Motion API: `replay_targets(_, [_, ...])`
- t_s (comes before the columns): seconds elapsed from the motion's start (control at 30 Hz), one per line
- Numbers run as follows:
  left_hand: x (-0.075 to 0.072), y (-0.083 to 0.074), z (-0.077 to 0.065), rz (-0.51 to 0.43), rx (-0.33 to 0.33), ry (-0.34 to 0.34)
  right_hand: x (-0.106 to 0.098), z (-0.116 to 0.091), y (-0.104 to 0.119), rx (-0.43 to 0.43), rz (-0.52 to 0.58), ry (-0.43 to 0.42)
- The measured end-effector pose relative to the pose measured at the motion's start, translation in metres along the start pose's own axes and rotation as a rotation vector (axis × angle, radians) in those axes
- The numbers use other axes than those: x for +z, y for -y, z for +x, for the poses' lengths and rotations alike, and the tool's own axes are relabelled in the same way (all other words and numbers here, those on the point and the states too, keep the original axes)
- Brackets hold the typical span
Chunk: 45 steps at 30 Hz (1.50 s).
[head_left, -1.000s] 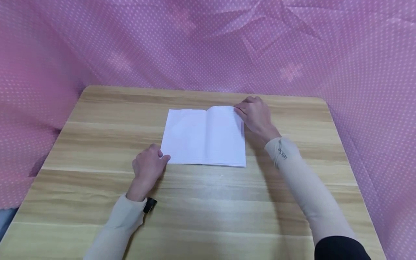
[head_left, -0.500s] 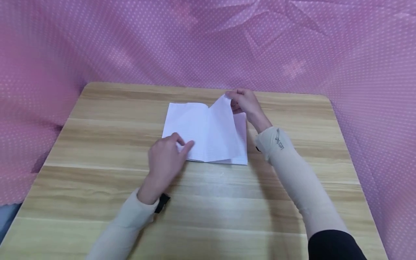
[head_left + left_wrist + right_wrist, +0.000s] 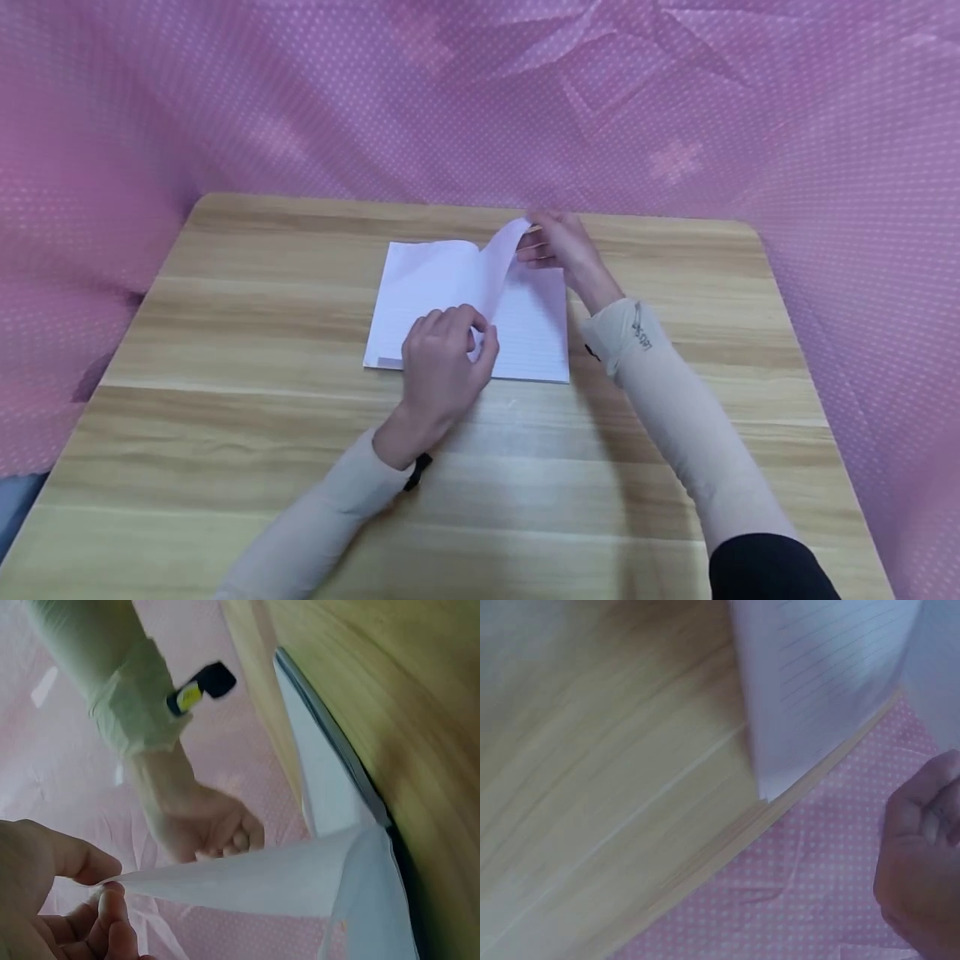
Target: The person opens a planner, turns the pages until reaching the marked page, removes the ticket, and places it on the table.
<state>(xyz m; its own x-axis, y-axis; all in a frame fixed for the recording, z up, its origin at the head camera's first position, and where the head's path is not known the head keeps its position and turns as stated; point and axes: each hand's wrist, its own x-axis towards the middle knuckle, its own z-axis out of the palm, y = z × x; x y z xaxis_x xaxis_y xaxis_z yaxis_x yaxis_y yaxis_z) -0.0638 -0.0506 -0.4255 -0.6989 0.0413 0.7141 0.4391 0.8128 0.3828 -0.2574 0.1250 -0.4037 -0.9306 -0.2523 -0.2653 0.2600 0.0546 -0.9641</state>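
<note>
Swinging further left, the leaf (image 3: 497,258) of my open notebook (image 3: 427,279) curls up off the ruled right-hand page (image 3: 534,329), toward the far side of the table (image 3: 225,333). My left hand (image 3: 442,358) pinches its near corner, seemingly keeping it raised; my right hand (image 3: 562,246) is at the far corner, grip unclear. Lettering (image 3: 642,327) on my right cuff (image 3: 621,333): perhaps "Lets", the rest unreadable.

2 beige sleeves (image 3: 667,408), 1 with lettering (image 3: 642,327)
</note>
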Motion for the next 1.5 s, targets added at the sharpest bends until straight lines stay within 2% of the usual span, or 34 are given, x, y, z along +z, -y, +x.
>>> replay_targets(0.03, [-0.002, 0.003, 0.000, -0.009, -0.008, -0.014, -0.003, 0.000, -0.002, -0.021, -0.045, -0.004])
replay_targets(0.1, [-0.007, 0.011, 0.000, -0.011, -0.025, -0.034, -0.010, -0.002, -0.006, -0.075, -0.203, -0.020])
replay_targets(0.2, [-0.018, 0.025, -0.003, -0.003, -0.083, -0.047, -0.023, -0.003, -0.015, -0.162, -0.552, -0.078])
replay_targets(0.3, [-0.030, 0.039, -0.008, 0.024, -0.174, -0.035, -0.032, 0.000, -0.023, -0.222, -0.887, -0.119])
replay_targets(0.37, [-0.038, 0.048, -0.010, 0.047, -0.242, -0.006, -0.036, 0.002, -0.028, -0.247, -1.025, -0.116])
replay_targets(0.43, [-0.045, 0.057, -0.012, 0.071, -0.302, 0.042, -0.039, 0.004, -0.032, -0.255, -1.085, -0.091])
replay_targets(0.7, [-0.064, 0.084, -0.015, 0.181, -0.525, 0.331, -0.045, 0.004, -0.044, -0.311, -1.202, -0.083])
replay_targets(0.9, [-0.065, 0.097, -0.014, 0.243, -0.617, 0.600, -0.045, 0.006, -0.048, -0.316, -1.204, -0.105])
replay_targets(1.03, [-0.061, 0.101, -0.012, 0.271, -0.680, 0.727, -0.044, 0.009, -0.048, -0.311, -1.166, -0.109])
replay_targets(1.17, [-0.058, 0.102, -0.013, 0.268, -0.757, 0.790, -0.043, 0.011, -0.050, -0.312, -1.132, -0.125])
replay_targets(1.33, [-0.057, 0.105, -0.016, 0.247, -0.816, 0.778, -0.046, 0.009, -0.047, -0.318, -1.121, -0.134])
replay_targets(1.4, [-0.057, 0.106, -0.017, 0.251, -0.811, 0.772, -0.048, 0.008, -0.044, -0.364, -1.124, -0.137])
replay_targets(1.5, [-0.056, 0.107, -0.018, 0.253, -0.787, 0.763, -0.050, 0.007, -0.039, -0.488, -1.131, -0.162])
